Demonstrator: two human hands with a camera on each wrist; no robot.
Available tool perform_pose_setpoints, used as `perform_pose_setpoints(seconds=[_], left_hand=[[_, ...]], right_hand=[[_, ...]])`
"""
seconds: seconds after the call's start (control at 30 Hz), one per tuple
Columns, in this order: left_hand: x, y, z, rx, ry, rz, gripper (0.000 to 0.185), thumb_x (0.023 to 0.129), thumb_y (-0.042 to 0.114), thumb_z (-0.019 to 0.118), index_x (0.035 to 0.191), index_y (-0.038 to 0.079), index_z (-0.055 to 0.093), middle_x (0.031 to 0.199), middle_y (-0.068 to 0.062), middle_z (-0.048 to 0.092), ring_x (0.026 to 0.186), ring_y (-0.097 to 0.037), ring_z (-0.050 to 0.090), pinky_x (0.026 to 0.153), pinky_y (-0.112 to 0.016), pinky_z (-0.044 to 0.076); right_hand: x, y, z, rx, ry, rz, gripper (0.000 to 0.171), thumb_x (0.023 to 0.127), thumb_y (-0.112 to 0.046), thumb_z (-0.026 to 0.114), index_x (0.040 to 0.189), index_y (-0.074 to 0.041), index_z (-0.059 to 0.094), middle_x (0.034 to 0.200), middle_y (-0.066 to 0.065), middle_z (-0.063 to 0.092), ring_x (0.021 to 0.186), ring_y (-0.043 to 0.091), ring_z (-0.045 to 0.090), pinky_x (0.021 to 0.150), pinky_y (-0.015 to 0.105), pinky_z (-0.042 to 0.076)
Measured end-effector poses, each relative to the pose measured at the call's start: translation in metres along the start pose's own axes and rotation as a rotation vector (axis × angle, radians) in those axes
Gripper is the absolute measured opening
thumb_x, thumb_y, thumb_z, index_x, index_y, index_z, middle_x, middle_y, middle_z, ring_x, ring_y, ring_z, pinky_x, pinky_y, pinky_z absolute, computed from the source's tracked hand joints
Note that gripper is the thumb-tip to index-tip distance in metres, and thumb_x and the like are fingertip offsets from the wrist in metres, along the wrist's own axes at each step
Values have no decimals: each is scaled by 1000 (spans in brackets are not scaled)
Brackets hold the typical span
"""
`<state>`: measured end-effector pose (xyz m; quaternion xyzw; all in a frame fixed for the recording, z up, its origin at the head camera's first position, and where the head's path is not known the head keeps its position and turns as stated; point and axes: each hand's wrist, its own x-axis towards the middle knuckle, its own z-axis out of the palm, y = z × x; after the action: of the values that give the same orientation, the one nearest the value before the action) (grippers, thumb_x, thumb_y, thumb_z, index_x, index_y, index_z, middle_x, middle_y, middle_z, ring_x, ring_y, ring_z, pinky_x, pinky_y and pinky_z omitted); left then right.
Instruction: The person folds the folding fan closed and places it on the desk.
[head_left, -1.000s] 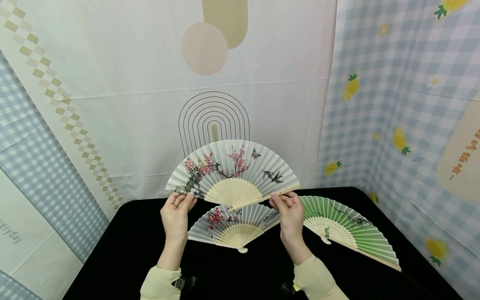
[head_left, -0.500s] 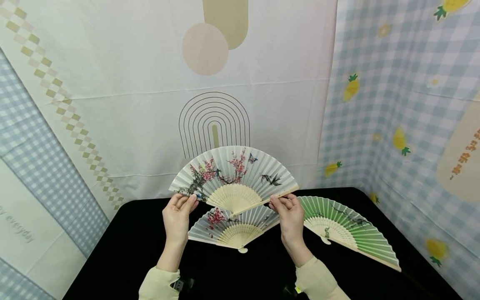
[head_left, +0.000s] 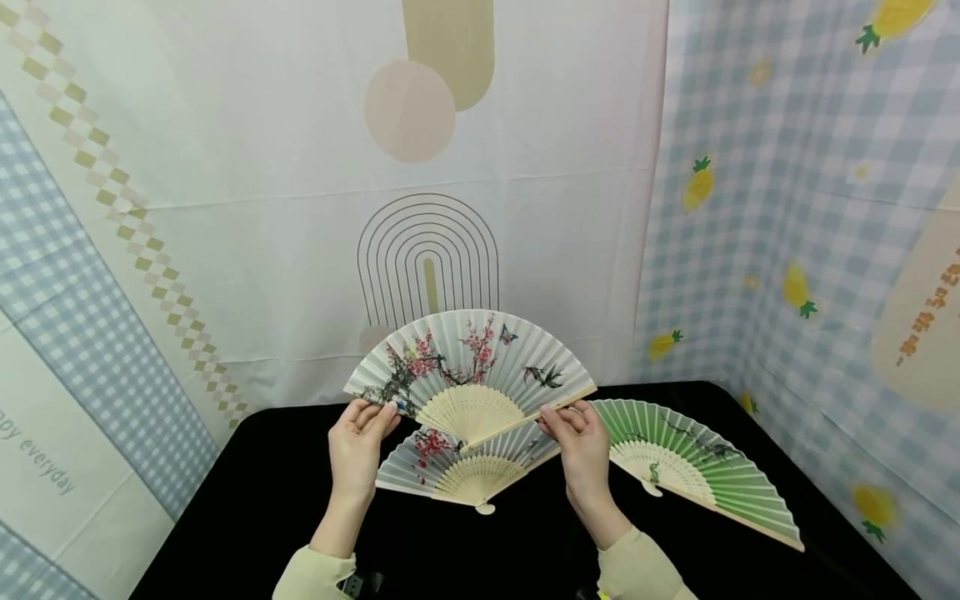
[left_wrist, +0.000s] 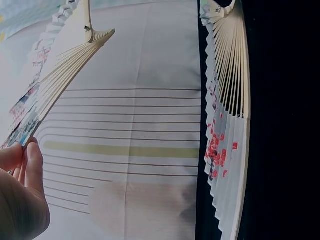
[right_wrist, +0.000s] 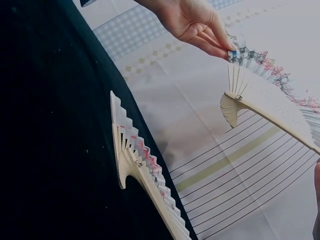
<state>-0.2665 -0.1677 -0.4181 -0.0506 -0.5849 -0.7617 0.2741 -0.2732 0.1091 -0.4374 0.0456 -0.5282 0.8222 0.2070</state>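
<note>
A spread white folding fan, painted with pink blossoms, a butterfly and a dark bird, is held up by both hands. My left hand pinches its left end between thumb and fingers; in the left wrist view the fingertips grip the end rib. On the other side, my right hand pinches the right outer rib. Beneath it, a second open fan, greyish white with red blossoms, lies on the black cloth, its top partly hidden. Beside my right hand lies a green open fan.
A black cloth covers the table. Behind it hangs a pale backdrop with printed arches, and blue checked cloth with pineapples hangs along the right side.
The held white fan has come down, overlapping more of the fan beneath it. Both hands keep their pinch on its ends. The head view has tilted slightly upward.
</note>
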Motion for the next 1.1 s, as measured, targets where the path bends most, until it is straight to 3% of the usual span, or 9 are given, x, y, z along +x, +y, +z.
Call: perform_pose_setpoints(seconds=[0.27,0.7,0.9,1.1], left_hand=[[-3,-3,0,4,-19,-8,17,92,-7,70,94,-14,55,82,-7,70,80,-14,74,79,-35,60],[-11,-9,6,-24,-37,-31,18,91,-7,71,92,-15,55,81,-9,70,79,-15,74,76,-32,61],[-10,-7,6,-6,-58,-39,22,91,-4,72,94,-17,54,83,-10,70,81,-15,74,79,-35,61],[-9,-7,2,-9,-55,-55,20,91,-6,71,95,-16,54,81,-8,70,80,-15,74,80,-37,61]], right_hand=[[-2,-1,-4,-30,2,36,31,90,4,73,111,5,51,79,0,70,74,15,72,75,29,61],[-7,-4,-12,-54,9,31,35,89,3,74,117,6,54,80,0,70,74,13,71,75,28,61],[-7,-4,-12,-18,15,18,33,89,7,72,117,8,55,80,0,71,73,12,71,74,27,61],[-8,-3,-11,-54,-5,33,32,90,3,74,117,5,57,81,0,71,74,14,71,77,30,61]])
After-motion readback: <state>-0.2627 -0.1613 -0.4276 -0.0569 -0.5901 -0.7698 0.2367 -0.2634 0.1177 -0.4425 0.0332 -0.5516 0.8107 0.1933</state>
